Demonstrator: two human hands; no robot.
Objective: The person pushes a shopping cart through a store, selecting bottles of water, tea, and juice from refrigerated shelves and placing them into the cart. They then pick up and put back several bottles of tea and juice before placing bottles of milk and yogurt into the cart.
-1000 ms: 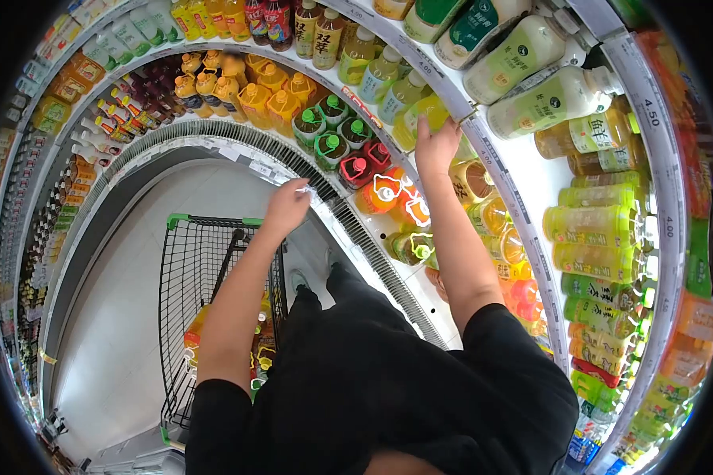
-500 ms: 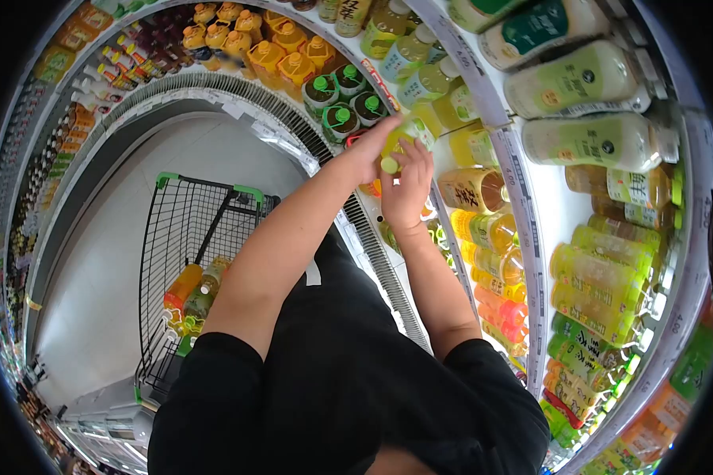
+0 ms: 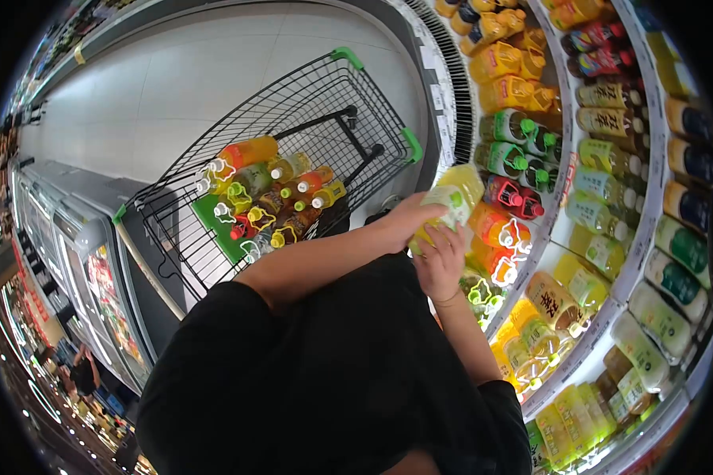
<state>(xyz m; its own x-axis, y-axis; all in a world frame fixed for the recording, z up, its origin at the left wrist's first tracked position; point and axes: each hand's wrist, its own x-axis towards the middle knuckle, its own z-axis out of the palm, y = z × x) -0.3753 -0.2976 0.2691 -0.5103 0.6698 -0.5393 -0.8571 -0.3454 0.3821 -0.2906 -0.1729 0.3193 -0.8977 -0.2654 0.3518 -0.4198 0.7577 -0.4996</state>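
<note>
The fingers of the left hand [image 3: 410, 218] are wrapped round one side of a yellow bottle [image 3: 454, 199], while those of the right hand [image 3: 444, 267] lie slightly spread against its lower end, so both hands hold it; they hide its cap. The bottle carries a pale green-and-white label and is tilted, just to the right of the shopping cart [image 3: 412, 146] in the head view, outside its wire basket.

Inside the cart, toward its handle [image 3: 152, 274], drinks bottles are grouped together, among them a large orange bottle [image 3: 249, 152], beside a green panel [image 3: 215, 226].

To the cart's right, past the hands, stand curved shelves [image 3: 602, 326] of drinks: dark green-capped bottles [image 3: 501, 158], red-capped bottles [image 3: 512, 195], then orange jugs [image 3: 501, 231] near the held bottle. Pale floor tiles [image 3: 206, 71] surround the cart's far side. Left of the cart are glass-fronted cabinets [image 3: 107, 297], with another person [image 3: 83, 374] well beyond.
</note>
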